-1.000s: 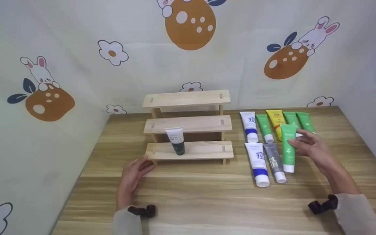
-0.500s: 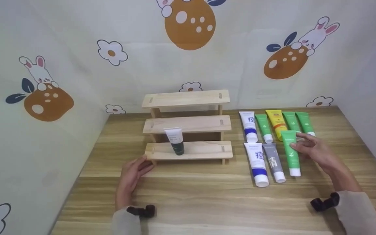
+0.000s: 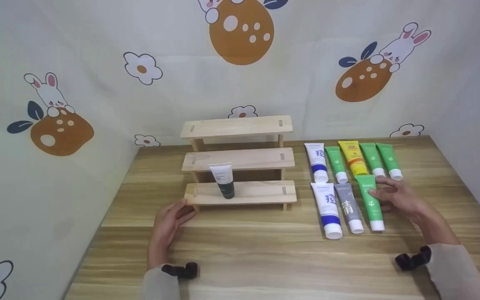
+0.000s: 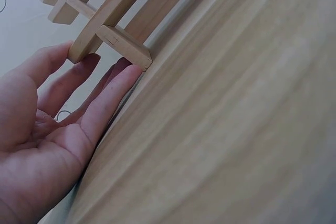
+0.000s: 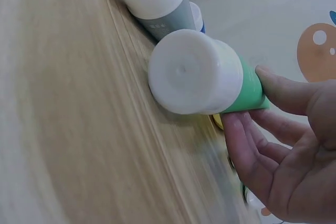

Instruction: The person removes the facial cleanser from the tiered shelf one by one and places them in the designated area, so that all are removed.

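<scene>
At the lower left corner of a three-tier wooden display stand (image 3: 261, 192), my left hand (image 3: 170, 223) grips the end of the bottom board. In the left wrist view the thumb lies at the board's end (image 4: 84, 45) and a finger reaches the leg (image 4: 126, 45). My right hand (image 3: 404, 202) pinches a green squeeze tube (image 3: 371, 204) by its sides, white cap toward me. That tube is close over the table, right of a grey tube (image 3: 349, 208) and a large white-and-blue tube (image 3: 327, 208). On the bottom tier a white-and-dark-green tube (image 3: 224, 181) stands on its cap.
Behind the front row lie a white-and-blue tube (image 3: 317, 162), a yellow tube (image 3: 353, 158) and several green tubes (image 3: 336, 163). A patterned cloth (image 3: 298, 83) rises at the table's back edge. Black wrist mounts (image 3: 413, 258) stick out from both sleeves.
My right hand has brought the green tube lower and toward me, in line beside the grey tube. My left hand stays at the stand's corner.
</scene>
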Demonstrator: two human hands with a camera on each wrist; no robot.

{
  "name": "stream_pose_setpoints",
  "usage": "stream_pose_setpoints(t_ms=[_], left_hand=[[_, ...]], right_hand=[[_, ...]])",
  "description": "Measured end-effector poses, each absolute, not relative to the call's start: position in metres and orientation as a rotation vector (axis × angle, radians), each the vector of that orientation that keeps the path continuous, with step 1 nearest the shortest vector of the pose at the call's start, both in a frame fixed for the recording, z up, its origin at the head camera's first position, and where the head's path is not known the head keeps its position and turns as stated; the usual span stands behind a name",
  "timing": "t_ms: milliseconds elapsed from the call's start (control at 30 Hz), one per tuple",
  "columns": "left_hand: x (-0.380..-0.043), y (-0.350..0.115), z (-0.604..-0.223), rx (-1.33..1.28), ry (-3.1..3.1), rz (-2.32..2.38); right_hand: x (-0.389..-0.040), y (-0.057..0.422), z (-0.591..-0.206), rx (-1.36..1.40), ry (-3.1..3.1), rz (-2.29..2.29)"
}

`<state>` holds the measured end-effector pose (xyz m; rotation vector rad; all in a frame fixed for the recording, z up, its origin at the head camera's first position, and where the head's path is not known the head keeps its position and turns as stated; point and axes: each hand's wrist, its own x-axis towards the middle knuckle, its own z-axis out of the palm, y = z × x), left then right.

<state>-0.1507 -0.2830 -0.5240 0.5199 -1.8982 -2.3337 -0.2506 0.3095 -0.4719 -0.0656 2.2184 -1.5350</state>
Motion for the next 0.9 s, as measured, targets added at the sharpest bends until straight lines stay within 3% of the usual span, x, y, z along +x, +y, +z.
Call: stream_pose_setpoints(t_ms=[900], left_hand=[[-0.1481,-0.2831,-0.5246,0.486,-1.854,-2.352]], right_hand=[[-0.2536,0.3059,-0.4807,-0.013,2.198,-1.464]])
